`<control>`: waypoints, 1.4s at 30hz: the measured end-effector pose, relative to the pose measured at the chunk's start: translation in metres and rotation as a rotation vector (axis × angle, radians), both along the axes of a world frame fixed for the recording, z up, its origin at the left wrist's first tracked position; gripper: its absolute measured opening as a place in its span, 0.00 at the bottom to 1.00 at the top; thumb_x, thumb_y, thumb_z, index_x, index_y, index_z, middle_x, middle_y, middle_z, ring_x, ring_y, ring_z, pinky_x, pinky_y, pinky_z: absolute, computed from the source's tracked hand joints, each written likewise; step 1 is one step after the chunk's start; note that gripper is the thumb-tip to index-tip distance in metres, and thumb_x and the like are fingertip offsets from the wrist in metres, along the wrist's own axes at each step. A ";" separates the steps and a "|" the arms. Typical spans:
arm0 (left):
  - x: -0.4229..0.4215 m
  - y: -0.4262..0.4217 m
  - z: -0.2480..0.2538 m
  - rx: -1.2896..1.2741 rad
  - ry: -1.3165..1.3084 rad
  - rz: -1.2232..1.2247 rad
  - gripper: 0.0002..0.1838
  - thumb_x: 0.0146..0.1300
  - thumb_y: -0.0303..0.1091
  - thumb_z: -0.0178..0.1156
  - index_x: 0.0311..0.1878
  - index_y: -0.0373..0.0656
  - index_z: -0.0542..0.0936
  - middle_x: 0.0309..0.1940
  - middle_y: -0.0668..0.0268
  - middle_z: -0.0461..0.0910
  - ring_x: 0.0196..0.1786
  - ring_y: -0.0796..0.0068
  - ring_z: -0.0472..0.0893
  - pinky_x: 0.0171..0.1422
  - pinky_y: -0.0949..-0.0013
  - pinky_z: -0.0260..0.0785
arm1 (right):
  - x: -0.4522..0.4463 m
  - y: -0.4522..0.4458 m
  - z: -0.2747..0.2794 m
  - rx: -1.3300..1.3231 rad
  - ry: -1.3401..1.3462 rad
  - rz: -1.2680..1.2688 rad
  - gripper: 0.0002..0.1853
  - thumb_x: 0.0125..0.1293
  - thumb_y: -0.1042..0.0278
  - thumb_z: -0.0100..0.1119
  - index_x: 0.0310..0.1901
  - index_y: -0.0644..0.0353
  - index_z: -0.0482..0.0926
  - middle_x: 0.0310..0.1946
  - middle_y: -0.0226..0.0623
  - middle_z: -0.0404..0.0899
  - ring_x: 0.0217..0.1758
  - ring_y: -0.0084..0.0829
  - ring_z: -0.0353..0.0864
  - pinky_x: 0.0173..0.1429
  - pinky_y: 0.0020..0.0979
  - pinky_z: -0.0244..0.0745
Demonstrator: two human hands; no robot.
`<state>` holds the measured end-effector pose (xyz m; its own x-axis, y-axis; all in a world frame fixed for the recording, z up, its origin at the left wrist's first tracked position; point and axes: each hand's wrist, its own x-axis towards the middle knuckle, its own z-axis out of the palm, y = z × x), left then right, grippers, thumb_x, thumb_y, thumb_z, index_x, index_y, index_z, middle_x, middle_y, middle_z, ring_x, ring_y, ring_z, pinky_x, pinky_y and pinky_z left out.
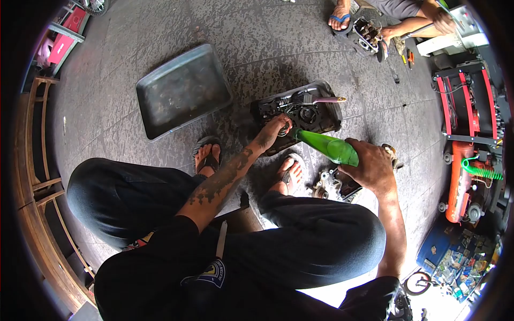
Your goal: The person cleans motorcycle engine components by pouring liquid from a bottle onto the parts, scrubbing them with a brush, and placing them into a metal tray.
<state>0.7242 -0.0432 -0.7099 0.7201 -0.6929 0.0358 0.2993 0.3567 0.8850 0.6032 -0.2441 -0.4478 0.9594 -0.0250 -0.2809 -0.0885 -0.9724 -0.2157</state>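
Note:
A green bottle (326,147) lies tilted in my right hand (370,163), which is closed around its wide end. Its neck points left and slightly down, close to my left hand (277,127). The fingers of my left hand are closed on a small part that I cannot make out, over the near side of a dark tray (336,109). Oily metal parts fill this tray, among them a round ring-shaped one (308,114). A paintbrush (326,99) with a purple handle rests across its far side.
A wide grey tray (152,131) stands on the floor at left. Metal engine parts (348,184) lie below my right hand. At upper right another person's foot (340,18) is beside an engine block (368,33). A red tool rack (471,104) and orange tank (459,182) line the right.

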 end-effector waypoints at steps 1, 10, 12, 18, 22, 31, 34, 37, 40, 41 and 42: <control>-0.001 0.001 0.001 0.000 0.001 0.000 0.14 0.74 0.38 0.36 0.41 0.43 0.71 0.36 0.67 0.73 0.36 0.78 0.71 0.47 0.72 0.63 | 0.000 0.000 0.000 0.004 -0.006 0.001 0.28 0.46 0.59 0.73 0.51 0.57 0.78 0.36 0.43 0.82 0.42 0.46 0.82 0.48 0.42 0.74; -0.004 0.004 0.026 0.525 -0.267 0.115 0.11 0.69 0.41 0.57 0.36 0.44 0.73 0.22 0.78 0.66 0.30 0.87 0.65 0.37 0.79 0.58 | -0.002 0.000 -0.002 0.012 0.008 0.017 0.29 0.46 0.59 0.74 0.52 0.58 0.78 0.38 0.43 0.82 0.43 0.45 0.82 0.49 0.42 0.74; -0.003 0.004 0.028 0.564 -0.279 0.123 0.09 0.66 0.36 0.61 0.37 0.43 0.72 0.25 0.76 0.67 0.33 0.87 0.67 0.39 0.78 0.59 | -0.005 -0.001 -0.006 0.011 0.014 0.007 0.30 0.46 0.59 0.74 0.52 0.58 0.78 0.38 0.43 0.83 0.44 0.45 0.82 0.50 0.41 0.74; -0.003 0.003 0.020 0.322 -0.236 0.132 0.13 0.62 0.23 0.60 0.46 0.43 0.68 0.38 0.71 0.68 0.40 0.83 0.68 0.46 0.77 0.62 | -0.022 -0.011 -0.045 0.218 -0.128 -0.030 0.31 0.44 0.64 0.76 0.52 0.59 0.77 0.42 0.43 0.82 0.47 0.44 0.81 0.54 0.41 0.75; 0.000 0.004 -0.003 0.231 -0.141 0.152 0.13 0.60 0.25 0.57 0.48 0.44 0.68 0.35 0.69 0.66 0.38 0.78 0.68 0.47 0.74 0.64 | -0.049 -0.009 -0.109 0.410 -0.258 -0.183 0.35 0.41 0.69 0.76 0.55 0.56 0.74 0.48 0.40 0.80 0.49 0.44 0.78 0.55 0.40 0.75; 0.000 0.010 0.024 0.530 -0.454 0.200 0.17 0.66 0.25 0.56 0.58 0.41 0.71 0.45 0.68 0.71 0.48 0.79 0.72 0.53 0.73 0.69 | -0.066 0.028 -0.205 1.111 -0.557 -0.746 0.34 0.51 0.79 0.68 0.60 0.59 0.65 0.48 0.36 0.75 0.51 0.29 0.74 0.59 0.29 0.67; -0.003 0.006 0.036 0.467 -0.277 0.170 0.18 0.64 0.29 0.61 0.57 0.43 0.74 0.48 0.65 0.75 0.52 0.72 0.74 0.50 0.72 0.72 | -0.057 0.026 -0.236 0.987 -0.734 -0.848 0.36 0.53 0.79 0.67 0.63 0.59 0.60 0.53 0.39 0.69 0.56 0.30 0.69 0.62 0.31 0.64; -0.004 0.003 0.033 0.389 -0.286 0.205 0.19 0.61 0.24 0.63 0.56 0.41 0.75 0.49 0.64 0.75 0.54 0.71 0.75 0.49 0.74 0.73 | -0.037 0.026 -0.249 0.868 -0.966 -1.057 0.38 0.54 0.76 0.69 0.64 0.62 0.57 0.56 0.43 0.68 0.58 0.35 0.68 0.66 0.36 0.61; 0.000 0.004 0.031 0.395 -0.374 0.243 0.20 0.59 0.20 0.63 0.56 0.41 0.76 0.52 0.63 0.74 0.55 0.71 0.75 0.55 0.71 0.72 | -0.023 0.013 -0.267 0.761 -0.999 -1.127 0.40 0.54 0.74 0.71 0.65 0.64 0.56 0.59 0.50 0.65 0.61 0.39 0.67 0.68 0.39 0.59; 0.001 0.004 0.031 0.398 -0.374 0.236 0.20 0.59 0.20 0.63 0.56 0.41 0.76 0.52 0.63 0.74 0.55 0.71 0.75 0.55 0.71 0.72 | -0.020 0.011 -0.271 0.674 -1.017 -1.177 0.40 0.54 0.73 0.71 0.64 0.65 0.56 0.60 0.52 0.65 0.61 0.40 0.67 0.68 0.39 0.59; 0.001 0.005 0.032 0.406 -0.377 0.246 0.20 0.59 0.20 0.63 0.55 0.42 0.76 0.54 0.63 0.72 0.57 0.71 0.74 0.57 0.70 0.70 | -0.019 0.010 -0.276 0.574 -0.935 -1.250 0.41 0.53 0.71 0.72 0.64 0.66 0.56 0.58 0.54 0.65 0.61 0.43 0.67 0.68 0.40 0.58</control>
<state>0.7250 -0.0385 -0.6781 0.8500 -0.5195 0.0878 -0.1102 -0.0124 0.9938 0.5845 -0.2339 -0.7235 0.2598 -0.9607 0.0974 -0.3432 -0.1861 -0.9206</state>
